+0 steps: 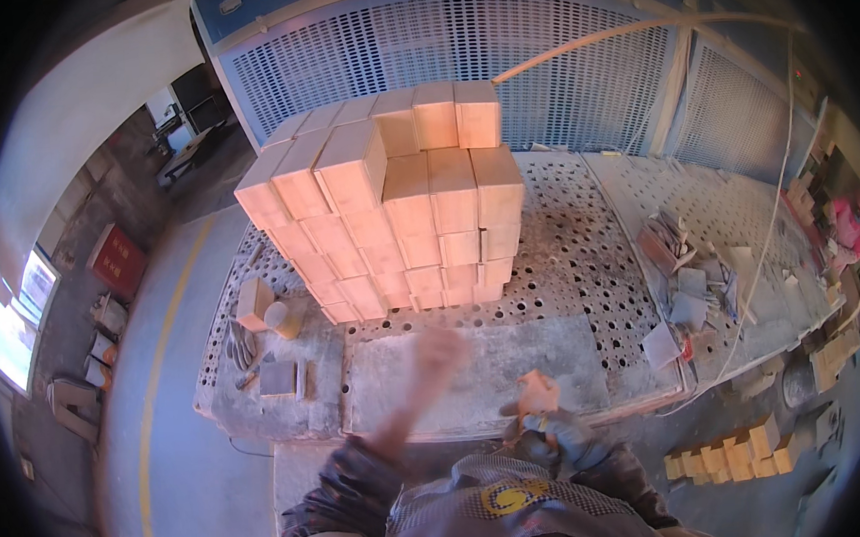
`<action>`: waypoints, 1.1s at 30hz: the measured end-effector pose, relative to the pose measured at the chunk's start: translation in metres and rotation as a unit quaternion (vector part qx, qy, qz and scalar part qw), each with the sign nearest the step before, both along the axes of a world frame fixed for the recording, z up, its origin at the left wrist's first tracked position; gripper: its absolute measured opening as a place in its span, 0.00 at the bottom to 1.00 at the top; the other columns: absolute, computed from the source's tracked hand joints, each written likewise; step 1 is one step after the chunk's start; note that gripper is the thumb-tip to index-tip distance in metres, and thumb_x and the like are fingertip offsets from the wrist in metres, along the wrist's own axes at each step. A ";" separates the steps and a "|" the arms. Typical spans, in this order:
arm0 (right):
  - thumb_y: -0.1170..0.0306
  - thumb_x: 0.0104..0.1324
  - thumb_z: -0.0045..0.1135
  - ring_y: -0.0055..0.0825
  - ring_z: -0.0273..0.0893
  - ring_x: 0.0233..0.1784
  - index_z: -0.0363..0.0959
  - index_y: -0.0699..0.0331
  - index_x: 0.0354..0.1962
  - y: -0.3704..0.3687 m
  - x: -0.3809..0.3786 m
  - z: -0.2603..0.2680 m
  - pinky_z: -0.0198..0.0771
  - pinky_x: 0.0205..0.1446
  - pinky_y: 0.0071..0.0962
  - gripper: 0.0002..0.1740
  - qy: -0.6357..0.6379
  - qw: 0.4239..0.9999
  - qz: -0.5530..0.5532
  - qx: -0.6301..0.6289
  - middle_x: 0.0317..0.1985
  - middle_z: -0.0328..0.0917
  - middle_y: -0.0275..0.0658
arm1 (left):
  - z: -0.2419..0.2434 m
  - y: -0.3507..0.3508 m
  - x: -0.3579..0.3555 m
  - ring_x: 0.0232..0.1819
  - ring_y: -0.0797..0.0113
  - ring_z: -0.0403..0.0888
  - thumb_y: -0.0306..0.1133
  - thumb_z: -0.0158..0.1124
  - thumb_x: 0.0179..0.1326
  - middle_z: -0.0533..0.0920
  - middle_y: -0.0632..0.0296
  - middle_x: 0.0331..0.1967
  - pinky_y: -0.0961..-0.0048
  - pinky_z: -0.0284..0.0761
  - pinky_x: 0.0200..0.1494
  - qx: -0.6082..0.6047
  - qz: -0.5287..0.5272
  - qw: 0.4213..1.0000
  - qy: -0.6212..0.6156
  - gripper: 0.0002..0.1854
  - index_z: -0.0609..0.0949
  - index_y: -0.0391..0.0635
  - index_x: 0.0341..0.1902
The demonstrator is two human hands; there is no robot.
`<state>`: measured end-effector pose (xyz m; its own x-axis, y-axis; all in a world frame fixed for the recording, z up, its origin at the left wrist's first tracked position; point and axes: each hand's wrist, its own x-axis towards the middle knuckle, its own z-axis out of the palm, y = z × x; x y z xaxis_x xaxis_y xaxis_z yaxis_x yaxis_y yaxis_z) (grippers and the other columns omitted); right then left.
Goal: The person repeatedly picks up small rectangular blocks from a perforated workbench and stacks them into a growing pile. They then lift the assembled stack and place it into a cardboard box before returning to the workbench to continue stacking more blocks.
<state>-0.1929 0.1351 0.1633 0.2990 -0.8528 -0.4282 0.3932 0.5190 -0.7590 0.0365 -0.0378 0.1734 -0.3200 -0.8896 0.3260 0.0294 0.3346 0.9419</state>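
Note:
My bare left hand [438, 355] reaches forward over the grey flat board [479, 368] on the bench. It is motion-blurred, and whether its fingers are closed cannot be made out. Close to my apron, my right hand [555, 437] wears a grey work glove and grips a tan, bent sheet-like piece [538, 392], possibly sandpaper. Beyond my left hand rises a tall stack of pale wooden boxes [398, 219]. Its top layer is stepped, lower at the front right. To the left of the stack stand a single wooden box [255, 304] and a pale round container [282, 321].
A loose glove [241, 345] and a dark square pad [277, 378] lie on the bench's left part. The perforated bench top [561, 261] runs right to scraps and sheets [690, 298]. A slotted metal panel [573, 79] stands behind; wooden blocks [735, 457] sit low at right.

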 end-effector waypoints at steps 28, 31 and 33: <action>0.58 0.75 0.54 0.17 0.66 0.26 0.68 0.72 0.61 0.034 -0.039 -0.017 0.62 0.31 0.20 0.28 -0.060 0.986 -0.129 -0.090 0.40 0.81 0.38 | 0.147 -0.160 0.000 0.58 0.44 0.75 0.39 0.80 0.48 0.73 0.45 0.55 0.55 0.76 0.57 -0.193 0.484 0.822 -0.230 0.50 0.64 0.48 0.75; 0.57 0.76 0.52 0.17 0.65 0.26 0.68 0.72 0.62 0.036 -0.051 -0.017 0.62 0.31 0.19 0.28 -0.044 0.988 -0.138 -0.063 0.36 0.80 0.36 | 0.136 -0.105 0.024 0.58 0.44 0.74 0.37 0.79 0.47 0.73 0.48 0.57 0.54 0.76 0.58 -0.292 0.421 0.835 -0.200 0.48 0.66 0.49 0.74; 0.56 0.76 0.51 0.17 0.64 0.23 0.68 0.72 0.62 0.038 -0.063 -0.018 0.60 0.29 0.19 0.28 0.006 0.985 -0.157 -0.071 0.30 0.77 0.34 | 0.116 -0.059 0.035 0.63 0.44 0.73 0.36 0.79 0.46 0.72 0.50 0.60 0.54 0.75 0.61 -0.290 0.320 0.892 -0.136 0.48 0.67 0.49 0.73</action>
